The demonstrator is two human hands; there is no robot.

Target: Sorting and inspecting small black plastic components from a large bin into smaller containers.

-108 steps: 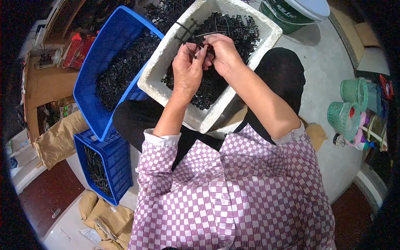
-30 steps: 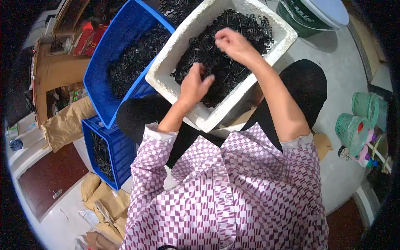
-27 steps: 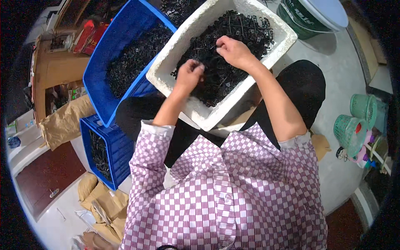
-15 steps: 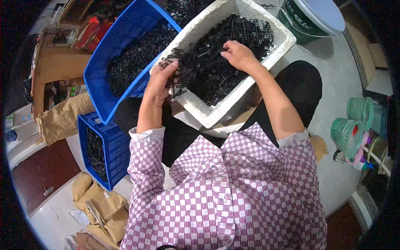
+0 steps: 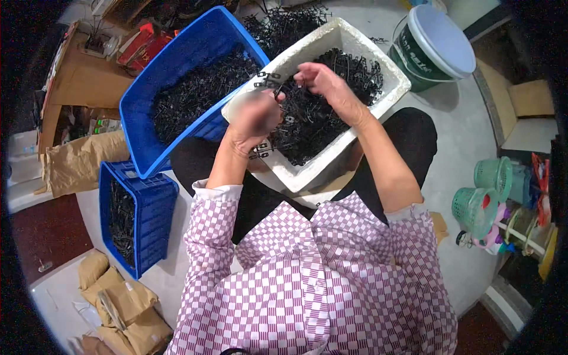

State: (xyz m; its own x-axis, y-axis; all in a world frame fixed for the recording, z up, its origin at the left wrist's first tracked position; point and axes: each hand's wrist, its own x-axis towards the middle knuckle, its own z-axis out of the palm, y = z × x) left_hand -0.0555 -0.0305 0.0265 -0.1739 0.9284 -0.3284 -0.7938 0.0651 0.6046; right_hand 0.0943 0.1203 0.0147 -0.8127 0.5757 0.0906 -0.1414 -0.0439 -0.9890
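Note:
My left hand point(image 5: 255, 118), partly blurred, is closed around a bunch of thin black plastic pieces point(image 5: 267, 80) with small square, holed ends. Their ends stick out above and below the fist, over the left side of a white foam box point(image 5: 284, 176). Inside that box lies a heap of similar black pieces point(image 5: 307, 133). Above the heap, my right hand point(image 5: 325, 86) has its fingers bent in toward the thumb, a short way right of the bunch. Whatever sits between its fingertips cannot be made out against the dark heap.
A large blue tub point(image 5: 133, 133) with more black pieces leans against the box's left. Below it stands a smaller blue crate point(image 5: 157, 207). Another black pile point(image 5: 284, 29) lies behind. A lidded green bucket point(image 5: 414, 56) stands at far right, green baskets point(image 5: 473, 207) nearer.
My left hand has moved right with its bunch, in over the box. My right hand has lifted off the heap and shifted slightly left, closer to the bunch. The whole view has shifted a little.

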